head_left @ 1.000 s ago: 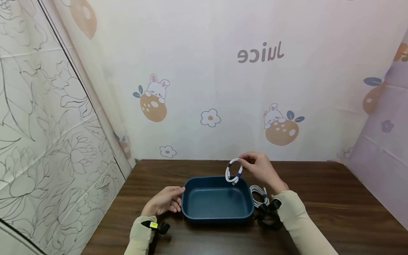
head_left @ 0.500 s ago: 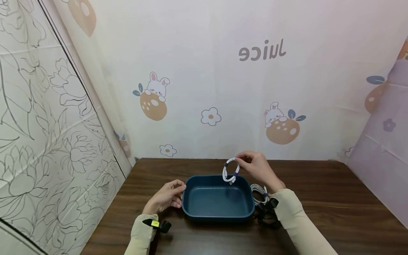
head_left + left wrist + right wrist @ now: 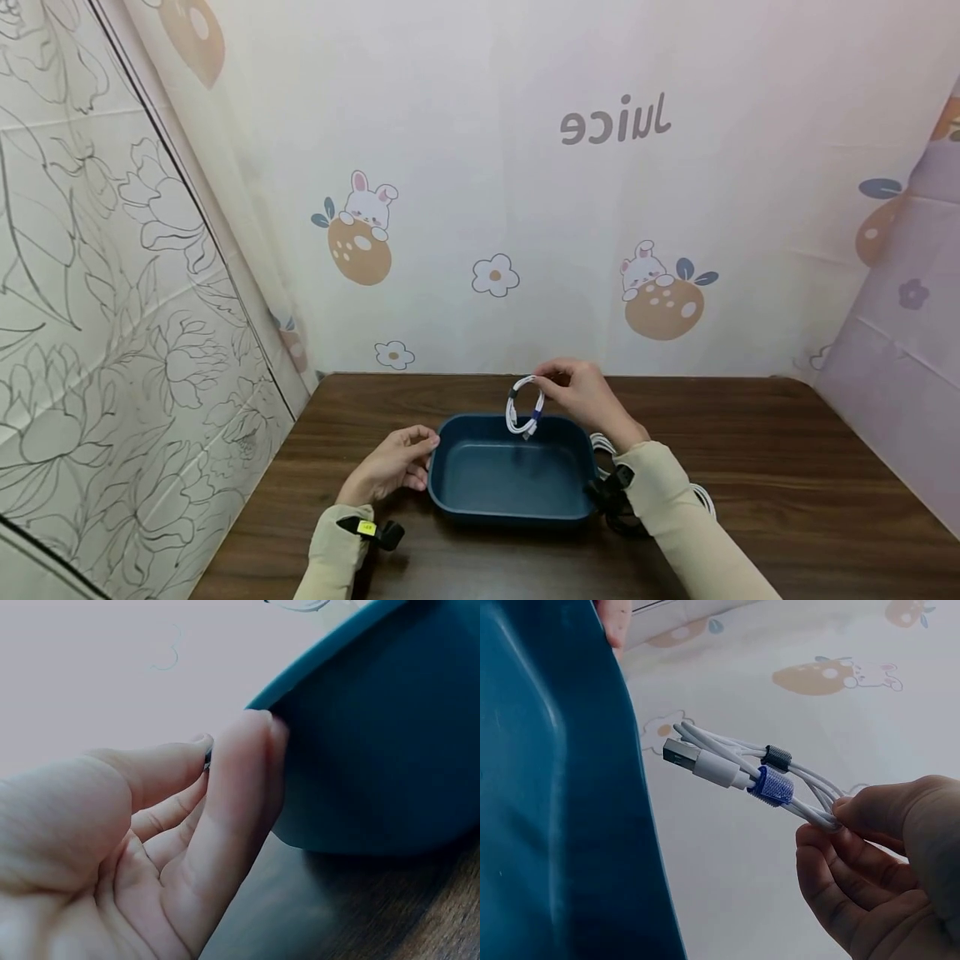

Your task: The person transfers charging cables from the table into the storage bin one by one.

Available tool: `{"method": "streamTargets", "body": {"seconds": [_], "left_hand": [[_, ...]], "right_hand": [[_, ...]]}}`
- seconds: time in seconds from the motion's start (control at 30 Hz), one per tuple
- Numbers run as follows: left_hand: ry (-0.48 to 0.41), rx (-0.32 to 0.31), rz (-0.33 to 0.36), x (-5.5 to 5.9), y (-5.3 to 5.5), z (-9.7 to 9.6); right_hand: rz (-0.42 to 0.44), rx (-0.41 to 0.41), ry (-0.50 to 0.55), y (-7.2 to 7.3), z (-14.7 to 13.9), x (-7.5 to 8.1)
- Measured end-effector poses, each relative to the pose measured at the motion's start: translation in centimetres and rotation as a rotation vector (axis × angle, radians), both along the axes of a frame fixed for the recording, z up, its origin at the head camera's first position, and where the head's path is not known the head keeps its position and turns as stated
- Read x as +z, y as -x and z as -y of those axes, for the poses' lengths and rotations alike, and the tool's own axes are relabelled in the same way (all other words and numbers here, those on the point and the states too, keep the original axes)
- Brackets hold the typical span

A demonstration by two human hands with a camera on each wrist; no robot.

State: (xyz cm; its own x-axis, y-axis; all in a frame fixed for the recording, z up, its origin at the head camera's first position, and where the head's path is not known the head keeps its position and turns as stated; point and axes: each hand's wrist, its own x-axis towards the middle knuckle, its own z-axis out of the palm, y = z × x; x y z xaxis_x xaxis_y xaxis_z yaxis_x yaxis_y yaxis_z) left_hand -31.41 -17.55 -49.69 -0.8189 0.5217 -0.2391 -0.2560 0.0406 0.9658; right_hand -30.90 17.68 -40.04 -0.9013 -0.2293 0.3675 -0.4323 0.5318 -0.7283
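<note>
A white USB charging cable (image 3: 525, 407), coiled and bound with one blue and one dark hook-and-loop strap, hangs over the back part of a dark teal bin (image 3: 510, 512). My right hand (image 3: 581, 396) pinches the coil at its upper right between thumb and fingers. In the right wrist view the USB plug (image 3: 714, 766) points toward the bin's wall. My left hand (image 3: 393, 462) holds the bin's left rim; the left wrist view has thumb and fingers (image 3: 236, 787) meeting at that edge, the rim's grip spot mostly hidden. The bin's bare floor shows.
On the wooden table (image 3: 765, 467), right of the bin, lie a coiled white cable (image 3: 602, 446) and a bundled black cable (image 3: 628, 525), both partly behind the right arm. More white cable loops (image 3: 703, 500) show beyond the sleeve. A printed curtain (image 3: 465, 183) stands behind the table.
My right hand has carried the coiled cable leftward over the bin, from its right back corner toward the middle. White loops right of the sleeve have come into view. The left hand stays at the rim.
</note>
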Motion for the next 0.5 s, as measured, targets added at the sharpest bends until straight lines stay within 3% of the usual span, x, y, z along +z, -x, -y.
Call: {"method": "streamTargets", "body": {"seconds": [0.33,0.5], "left_hand": [[0.013,0.015,0.008,0.0,-0.1,-0.1],[0.005,0.053,-0.001,0.0,-0.2,-0.2]], "right_hand": [[0.003,0.055,-0.017,0.4,1.9,-0.7],[0.002,0.059,-0.029,0.7,2.7,-1.0]]}}
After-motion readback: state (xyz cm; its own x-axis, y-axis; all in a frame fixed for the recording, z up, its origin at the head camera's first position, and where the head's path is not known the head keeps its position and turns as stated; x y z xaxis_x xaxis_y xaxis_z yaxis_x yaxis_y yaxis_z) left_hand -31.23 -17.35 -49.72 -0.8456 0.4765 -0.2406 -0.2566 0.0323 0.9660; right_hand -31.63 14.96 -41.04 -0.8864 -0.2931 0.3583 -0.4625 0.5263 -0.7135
